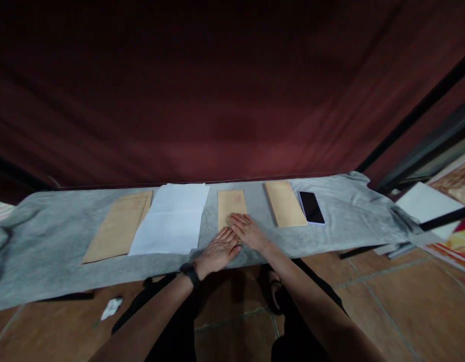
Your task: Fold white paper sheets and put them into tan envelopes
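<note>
A brown paper envelope (231,200) with small red print lies flat on the grey cloth in front of me. My left hand (218,250), with a dark band at the wrist, rests flat over its near end, fingers stretched out. From the right, my right hand (249,231) lies flat on the same envelope, its fingertips meeting those of the left. Both palms face down and hide the envelope's lower part. Left of the hands is a stack of white paper sheets (172,216). To the right sits a thick stack of brown envelopes (285,203).
More brown envelopes (113,229) lie left of the white sheets. A smartphone (311,207) with a dark screen is at the right. Grey cloth (55,231) covers the narrow table, against a dark red backdrop (232,125). Crumpled white tissue (111,307) lies on the tiled floor.
</note>
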